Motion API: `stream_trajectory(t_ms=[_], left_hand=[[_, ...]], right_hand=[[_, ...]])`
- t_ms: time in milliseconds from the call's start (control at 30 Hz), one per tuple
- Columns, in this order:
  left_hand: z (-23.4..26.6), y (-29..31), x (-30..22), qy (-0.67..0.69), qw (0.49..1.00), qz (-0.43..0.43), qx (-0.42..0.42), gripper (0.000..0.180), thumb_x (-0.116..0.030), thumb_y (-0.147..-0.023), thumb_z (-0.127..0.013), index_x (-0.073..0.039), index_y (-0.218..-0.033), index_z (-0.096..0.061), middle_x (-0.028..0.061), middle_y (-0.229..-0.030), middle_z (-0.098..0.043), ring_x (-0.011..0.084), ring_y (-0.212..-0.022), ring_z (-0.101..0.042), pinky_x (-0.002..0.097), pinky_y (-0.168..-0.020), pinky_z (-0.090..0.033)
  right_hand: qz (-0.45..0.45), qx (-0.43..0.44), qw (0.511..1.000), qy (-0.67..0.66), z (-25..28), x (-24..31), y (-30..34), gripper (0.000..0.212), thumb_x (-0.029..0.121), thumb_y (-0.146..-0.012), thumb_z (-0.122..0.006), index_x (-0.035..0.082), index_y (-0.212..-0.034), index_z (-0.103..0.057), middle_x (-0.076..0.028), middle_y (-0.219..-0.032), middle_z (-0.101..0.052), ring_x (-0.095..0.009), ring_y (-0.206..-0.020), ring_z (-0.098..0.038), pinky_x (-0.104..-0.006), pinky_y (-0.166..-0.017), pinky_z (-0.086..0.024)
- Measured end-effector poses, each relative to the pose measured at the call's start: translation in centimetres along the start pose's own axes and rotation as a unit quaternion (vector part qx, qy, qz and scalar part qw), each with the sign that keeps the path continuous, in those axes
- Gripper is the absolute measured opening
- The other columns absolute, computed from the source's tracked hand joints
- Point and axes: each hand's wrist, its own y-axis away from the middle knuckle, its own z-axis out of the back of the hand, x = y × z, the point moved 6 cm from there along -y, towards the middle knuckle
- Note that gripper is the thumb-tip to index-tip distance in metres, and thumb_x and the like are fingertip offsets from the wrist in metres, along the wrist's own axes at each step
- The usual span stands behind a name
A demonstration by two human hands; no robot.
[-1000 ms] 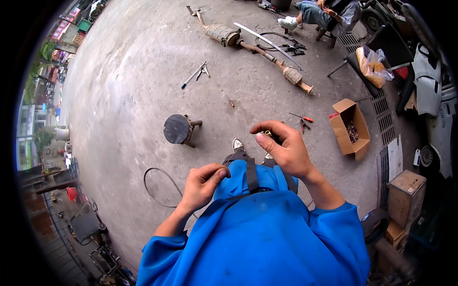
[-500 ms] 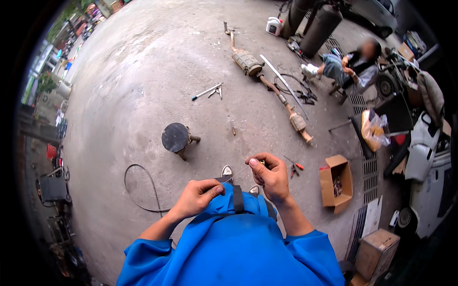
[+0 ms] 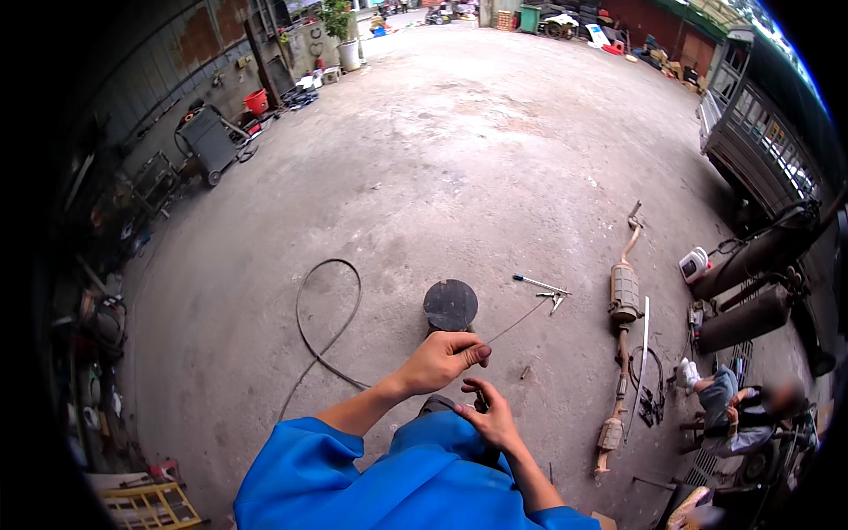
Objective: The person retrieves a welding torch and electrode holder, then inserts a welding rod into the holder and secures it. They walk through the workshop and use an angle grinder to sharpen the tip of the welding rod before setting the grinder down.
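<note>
In front of me my left hand (image 3: 442, 360) pinches a thin metal rod (image 3: 517, 325) between thumb and forefinger. The rod slants up and away to the right over the concrete. Closer to my body, my right hand (image 3: 493, 420) has its fingers curled around a small dark item, too hidden to name. The hands are apart. Just beyond the left hand stands a low stool with a round black top (image 3: 450, 305). A blue-ended rod tool (image 3: 539, 283) and a silver clamp-like tool (image 3: 553, 300) lie on the floor past the rod's end.
A black hose (image 3: 305, 322) loops on the floor at left. An exhaust pipe (image 3: 624, 296) and a white metal strip (image 3: 644, 344) lie to the right. Beyond are gas cylinders (image 3: 746, 318) and a seated person (image 3: 738, 406). A grey wheeled machine (image 3: 208, 141) stands far left.
The view has swung left, shifting the stool and exhaust pipe rightward in the picture. My left hand now points the rod outward, away from my right hand, which has dropped nearer my body.
</note>
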Motion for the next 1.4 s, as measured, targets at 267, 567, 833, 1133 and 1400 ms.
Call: stream_trajectory(t_ms=[267,567,833,1133,1400], left_hand=[[0.5,5.1,1.5,0.101,0.952,-0.072,-0.278,0.035,-0.034,-0.100,-0.058,-0.001,-0.093,-0.067,-0.0041,-0.079,-0.060,0.0038,-0.072,-0.052,0.0214,-0.061,-0.043],[-1.7,12.7,1.5,0.258,0.875,-0.034,-0.409,0.030,-0.030,-0.103,-0.054,-0.002,-0.093,-0.060,-0.0048,-0.065,-0.042,0.0032,-0.056,-0.038,0.0188,-0.049,-0.034],[-1.7,13.4,-0.5,0.024,0.915,-0.061,-0.397,0.022,-0.017,-0.099,-0.060,0.000,-0.110,-0.067,0.0012,-0.094,-0.066,0.0079,-0.086,-0.058,0.0235,-0.079,-0.048],[0.7,18.1,-1.5,0.065,0.896,-0.116,-0.423,0.024,-0.016,-0.101,-0.053,0.003,-0.110,-0.064,0.0076,-0.091,-0.067,0.0136,-0.082,-0.064,0.0282,-0.078,-0.053],[9.2,24.4,0.5,0.110,0.875,-0.169,-0.439,0.019,-0.016,-0.099,-0.054,0.002,-0.101,-0.061,0.0041,-0.074,-0.059,0.0107,-0.068,-0.057,0.0262,-0.065,-0.048]], right_hand=[[0.221,0.006,0.951,0.217,-5.5,0.2,-2.3,0.057,0.022,-0.070,-0.081,0.004,-0.119,-0.055,-0.018,-0.111,-0.059,-0.038,-0.099,-0.060,-0.0450,-0.080,-0.051],[0.275,0.026,0.942,0.189,-10.9,0.8,3.7,0.056,0.024,-0.070,-0.081,0.001,-0.112,-0.053,-0.017,-0.108,-0.057,-0.037,-0.096,-0.060,-0.0448,-0.073,-0.051],[0.247,0.042,0.960,0.123,-10.3,4.0,5.4,0.044,0.022,-0.077,-0.073,0.000,-0.108,-0.050,-0.017,-0.101,-0.055,-0.038,-0.094,-0.058,-0.0463,-0.071,-0.050],[0.251,0.013,0.961,0.118,-14.0,7.4,4.9,0.046,0.024,-0.077,-0.074,0.001,-0.107,-0.048,-0.017,-0.100,-0.055,-0.039,-0.092,-0.060,-0.0490,-0.069,-0.050],[0.278,0.003,0.944,0.175,-24.3,9.5,4.0,0.055,0.031,-0.074,-0.078,0.001,-0.111,-0.049,-0.017,-0.101,-0.055,-0.040,-0.087,-0.063,-0.0490,-0.067,-0.052]])
